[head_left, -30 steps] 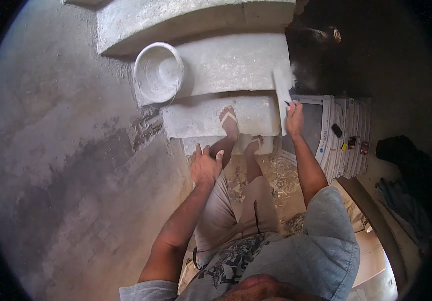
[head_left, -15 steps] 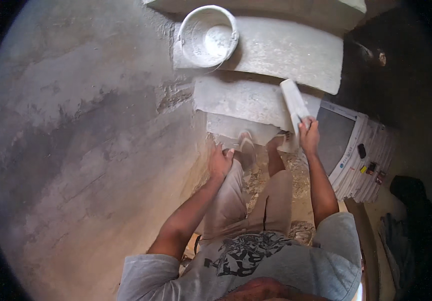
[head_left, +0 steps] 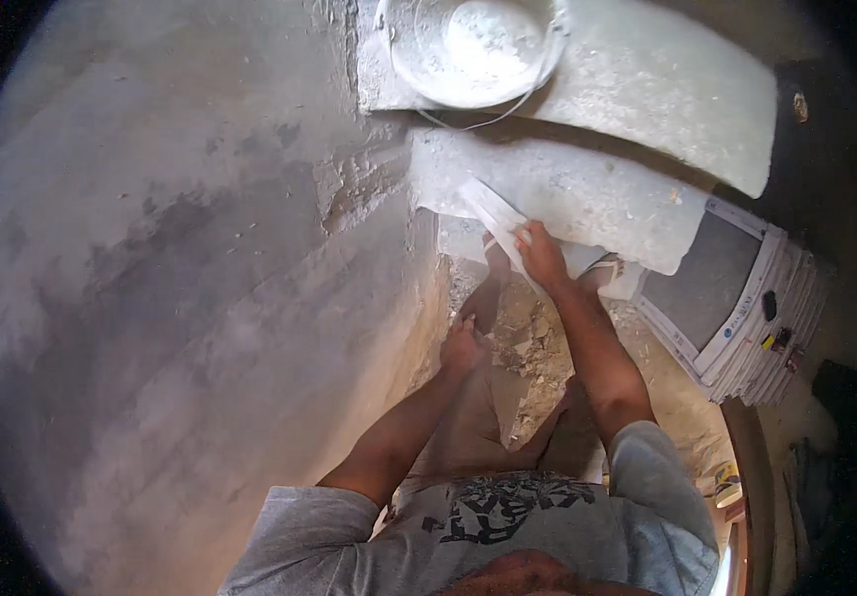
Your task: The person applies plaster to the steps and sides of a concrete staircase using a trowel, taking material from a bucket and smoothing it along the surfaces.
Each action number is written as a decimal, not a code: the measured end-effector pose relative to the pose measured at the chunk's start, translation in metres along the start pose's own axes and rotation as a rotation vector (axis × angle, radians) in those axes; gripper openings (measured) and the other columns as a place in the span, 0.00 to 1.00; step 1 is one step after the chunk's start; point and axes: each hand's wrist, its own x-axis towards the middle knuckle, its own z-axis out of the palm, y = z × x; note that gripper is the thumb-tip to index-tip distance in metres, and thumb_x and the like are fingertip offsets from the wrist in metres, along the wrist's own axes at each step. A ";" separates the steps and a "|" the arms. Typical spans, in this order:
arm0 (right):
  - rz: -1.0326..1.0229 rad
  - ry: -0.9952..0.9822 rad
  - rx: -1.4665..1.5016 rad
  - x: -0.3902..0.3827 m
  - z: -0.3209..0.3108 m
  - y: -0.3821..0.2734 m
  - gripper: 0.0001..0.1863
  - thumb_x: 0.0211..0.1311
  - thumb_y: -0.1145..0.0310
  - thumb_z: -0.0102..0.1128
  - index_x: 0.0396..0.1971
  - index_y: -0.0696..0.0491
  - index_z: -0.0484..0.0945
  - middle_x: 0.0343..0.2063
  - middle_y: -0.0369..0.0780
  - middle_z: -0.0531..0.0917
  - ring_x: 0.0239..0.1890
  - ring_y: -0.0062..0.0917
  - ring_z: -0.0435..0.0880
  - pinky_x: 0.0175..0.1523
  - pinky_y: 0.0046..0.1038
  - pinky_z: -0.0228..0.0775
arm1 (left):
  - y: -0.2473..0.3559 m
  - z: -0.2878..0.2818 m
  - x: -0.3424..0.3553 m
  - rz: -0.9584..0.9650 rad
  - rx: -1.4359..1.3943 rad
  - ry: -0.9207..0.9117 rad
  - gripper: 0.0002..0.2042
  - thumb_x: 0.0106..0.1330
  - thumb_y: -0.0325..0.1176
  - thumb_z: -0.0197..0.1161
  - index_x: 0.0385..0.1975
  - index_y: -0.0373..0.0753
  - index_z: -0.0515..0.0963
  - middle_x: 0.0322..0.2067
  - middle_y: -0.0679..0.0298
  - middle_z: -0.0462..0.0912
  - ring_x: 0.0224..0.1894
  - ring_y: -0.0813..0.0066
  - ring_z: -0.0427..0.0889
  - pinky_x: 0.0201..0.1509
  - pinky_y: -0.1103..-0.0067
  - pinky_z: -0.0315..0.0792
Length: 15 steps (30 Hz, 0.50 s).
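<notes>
My right hand [head_left: 545, 256] is closed on the near end of a long, flat, white tool [head_left: 493, 211]. Its far end slants up and left across the edge of the lower pale step [head_left: 617, 199]. The tool is blurred and its exact kind does not show. Lower and to the left, my left hand [head_left: 463, 348] rests by my left knee with its fingers partly visible. No object shows in it. A white bucket [head_left: 413, 65] with a wire handle stands on the upper step [head_left: 667, 94], holding whitish material at its bottom.
A rough grey plastered wall [head_left: 180, 298] rises along the left. Broken rubble [head_left: 528, 328] covers the floor around my legs. Right of the steps leans a stack of white-framed panels [head_left: 746, 318] with small items on it, including a black one [head_left: 769, 305].
My right hand has swung left with the white tool, which now slants left. I have leaned forward, and the bucket and steps appear nearer. My left hand stays by the knee.
</notes>
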 end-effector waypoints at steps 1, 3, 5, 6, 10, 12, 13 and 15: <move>0.014 -0.008 -0.003 0.008 0.022 -0.001 0.19 0.55 0.69 0.62 0.45 0.56 0.69 0.39 0.54 0.78 0.44 0.49 0.77 0.49 0.42 0.68 | -0.005 -0.006 0.005 0.022 0.056 -0.024 0.37 0.56 0.50 0.61 0.65 0.42 0.58 0.64 0.54 0.57 0.63 0.53 0.62 0.65 0.63 0.61; 0.034 -0.080 0.033 0.038 0.064 -0.007 0.19 0.57 0.65 0.60 0.46 0.54 0.68 0.41 0.53 0.79 0.45 0.50 0.77 0.48 0.43 0.68 | -0.022 -0.011 0.016 0.031 0.092 -0.054 0.37 0.58 0.52 0.59 0.65 0.41 0.58 0.64 0.50 0.57 0.64 0.50 0.61 0.64 0.60 0.61; 0.011 -0.077 0.022 0.062 0.108 -0.009 0.18 0.56 0.67 0.61 0.45 0.55 0.69 0.40 0.53 0.78 0.44 0.49 0.78 0.48 0.42 0.69 | -0.035 -0.021 0.030 0.037 0.131 -0.089 0.37 0.59 0.55 0.58 0.65 0.41 0.57 0.65 0.45 0.56 0.65 0.48 0.60 0.63 0.57 0.62; -0.014 -0.073 0.007 0.073 0.122 -0.005 0.17 0.55 0.69 0.61 0.45 0.55 0.70 0.39 0.53 0.78 0.42 0.49 0.78 0.48 0.42 0.69 | -0.036 -0.025 0.037 0.068 0.157 -0.081 0.37 0.59 0.54 0.57 0.65 0.40 0.57 0.65 0.47 0.56 0.65 0.49 0.60 0.62 0.57 0.63; -0.122 0.043 -0.025 0.105 0.150 0.024 0.20 0.56 0.69 0.61 0.47 0.57 0.68 0.39 0.52 0.77 0.41 0.47 0.78 0.47 0.41 0.70 | -0.049 -0.028 0.061 0.135 0.272 -0.095 0.38 0.59 0.53 0.57 0.66 0.39 0.55 0.66 0.51 0.55 0.65 0.51 0.60 0.62 0.58 0.64; -0.072 0.154 0.062 0.097 0.143 0.025 0.20 0.58 0.69 0.59 0.49 0.58 0.66 0.39 0.51 0.78 0.40 0.47 0.78 0.47 0.40 0.70 | -0.056 -0.043 0.064 0.130 0.272 -0.139 0.38 0.59 0.53 0.58 0.66 0.39 0.55 0.66 0.52 0.55 0.64 0.51 0.60 0.62 0.58 0.64; -0.071 0.155 0.054 0.090 0.139 0.019 0.20 0.58 0.69 0.59 0.49 0.58 0.66 0.39 0.51 0.78 0.40 0.47 0.78 0.47 0.40 0.70 | -0.057 -0.052 0.066 0.132 0.274 -0.157 0.38 0.59 0.52 0.58 0.66 0.40 0.54 0.66 0.53 0.55 0.64 0.52 0.60 0.62 0.58 0.64; 0.239 0.452 0.257 0.072 0.137 0.013 0.20 0.61 0.68 0.58 0.51 0.57 0.65 0.39 0.49 0.78 0.40 0.47 0.78 0.48 0.38 0.70 | -0.067 -0.051 0.072 0.141 0.256 -0.141 0.38 0.59 0.52 0.58 0.66 0.40 0.54 0.65 0.53 0.55 0.64 0.52 0.60 0.62 0.58 0.65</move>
